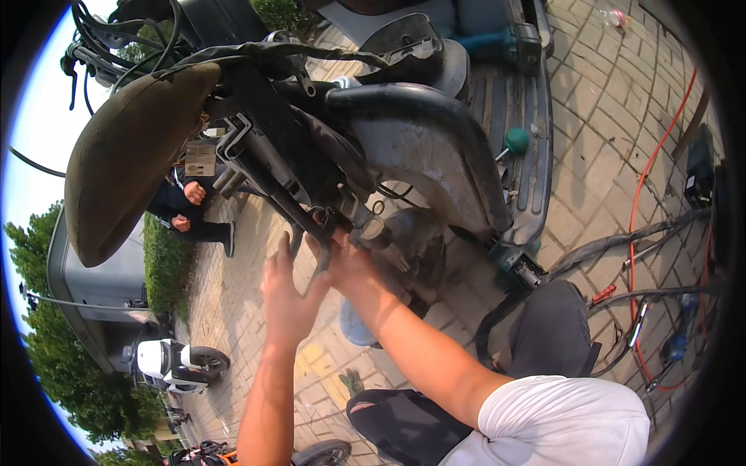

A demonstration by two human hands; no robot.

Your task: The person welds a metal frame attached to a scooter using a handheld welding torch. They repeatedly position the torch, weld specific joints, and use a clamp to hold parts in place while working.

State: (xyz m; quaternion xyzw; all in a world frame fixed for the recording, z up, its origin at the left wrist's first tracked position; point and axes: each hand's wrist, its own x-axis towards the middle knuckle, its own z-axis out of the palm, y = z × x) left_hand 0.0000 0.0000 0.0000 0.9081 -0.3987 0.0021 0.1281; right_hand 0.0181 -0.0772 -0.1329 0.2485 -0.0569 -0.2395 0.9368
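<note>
In front of me is a partly dismantled scooter with a worn brown seat [140, 159] and a dusty black mudguard [427, 128]. My left hand [289, 301] is raised with fingers and thumb apart, beside a bent dark metal bar [322, 260] under the frame. It does not visibly grip the bar. My right hand [347, 260] reaches in among the metal brackets just right of that bar. Its fingertips are hidden by the frame parts, so what they hold or touch cannot be made out. A small round metal fitting [375, 231] sits right above my right wrist.
A green-handled screwdriver [515, 141] rests on the grey ribbed footboard [535, 179]. An orange hose [639, 194] and black cables [622, 241] cross the paving at right. Another person [198, 202] crouches beyond the frame at left. A white scooter [167, 361] stands further off.
</note>
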